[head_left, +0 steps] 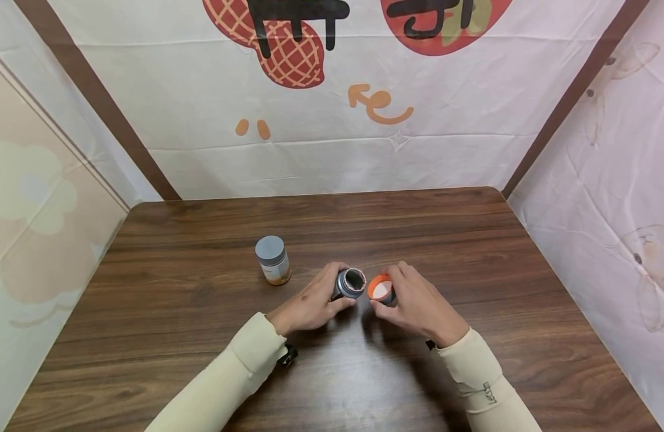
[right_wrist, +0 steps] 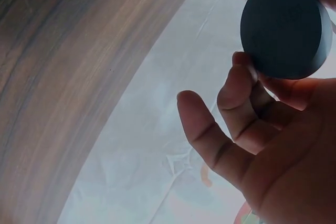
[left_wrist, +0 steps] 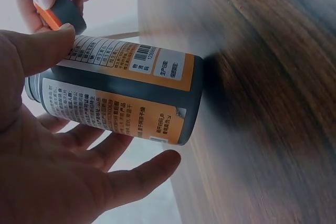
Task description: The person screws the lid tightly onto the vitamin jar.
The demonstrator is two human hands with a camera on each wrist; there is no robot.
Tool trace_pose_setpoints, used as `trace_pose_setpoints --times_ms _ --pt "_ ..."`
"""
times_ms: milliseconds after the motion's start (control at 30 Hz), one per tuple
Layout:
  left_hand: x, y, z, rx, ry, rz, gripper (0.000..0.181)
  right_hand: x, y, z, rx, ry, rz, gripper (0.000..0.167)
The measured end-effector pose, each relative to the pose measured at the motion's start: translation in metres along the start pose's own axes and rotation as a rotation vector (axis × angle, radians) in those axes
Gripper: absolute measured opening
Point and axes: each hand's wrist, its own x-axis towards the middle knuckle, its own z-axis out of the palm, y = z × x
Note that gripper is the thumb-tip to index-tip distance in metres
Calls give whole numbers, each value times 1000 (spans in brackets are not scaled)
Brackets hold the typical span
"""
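Note:
A dark grey bottle [head_left: 351, 282] with its mouth uncovered is gripped by the left hand [head_left: 310, 303]. Its orange and white label [left_wrist: 113, 106] faces the left wrist view, with the thumb on one side and fingers around the other. Just to the right, the right hand [head_left: 418, 303] pinches a dark cap with an orange rim [head_left: 380, 288], white inside, turned toward the head camera. In the right wrist view the cap's flat dark top [right_wrist: 283, 29] shows, with the outer fingers of the right hand [right_wrist: 273, 140] extended below it. Cap and bottle are apart.
A second jar [head_left: 273, 260] with a grey lid stands upright on the wooden table [head_left: 202, 330], left of and behind the hands. Printed white cloth [head_left: 332, 162] hangs behind the table's back edge, and more cloth hangs at both sides.

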Motion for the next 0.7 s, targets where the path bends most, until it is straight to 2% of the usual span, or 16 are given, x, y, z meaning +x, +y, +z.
trace_pose_setpoints --times_ms 167,467,700 --pt "-2 0 1 5 -9 27 50 1 -2 1 4 -1 -6 40" --pt "-3 0 3 -11 -15 32 53 1 -2 -2 30 7 -32 43" --pt "-1 1 6 0 -19 30 53 2 -1 -4 114 7 -111 48"
